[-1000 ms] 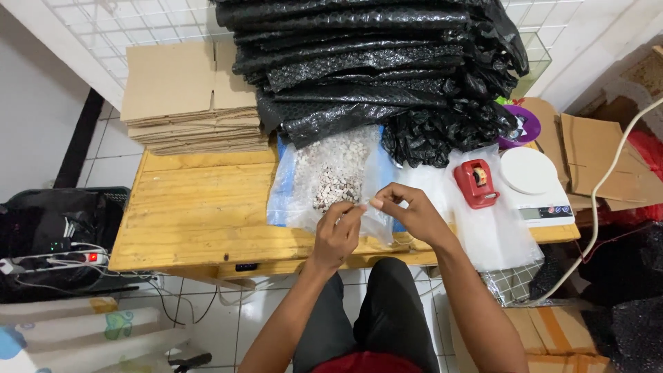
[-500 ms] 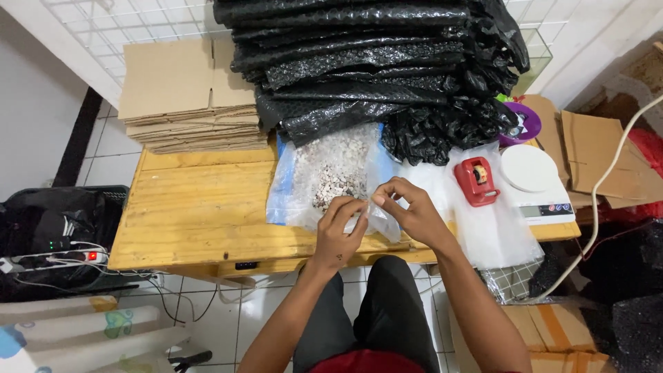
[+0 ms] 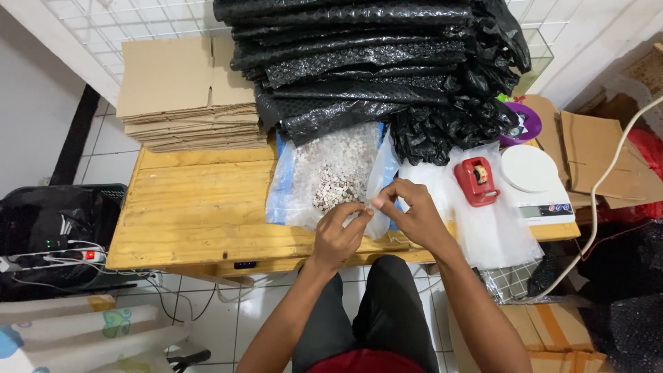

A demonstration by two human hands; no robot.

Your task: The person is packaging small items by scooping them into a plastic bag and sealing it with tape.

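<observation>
Both hands, left hand (image 3: 336, 233) and right hand (image 3: 413, 213), are now pinching shut on a small clear bag (image 3: 375, 207), lifting it slightly higher beside the near-centre pebble bag (image 3: 330, 176).

On the table (image 3: 193, 207), flat cardboard (image 3: 186, 97) lies left of the bubble wrap stack (image 3: 373, 62), scale (image 3: 535, 183) right.
</observation>
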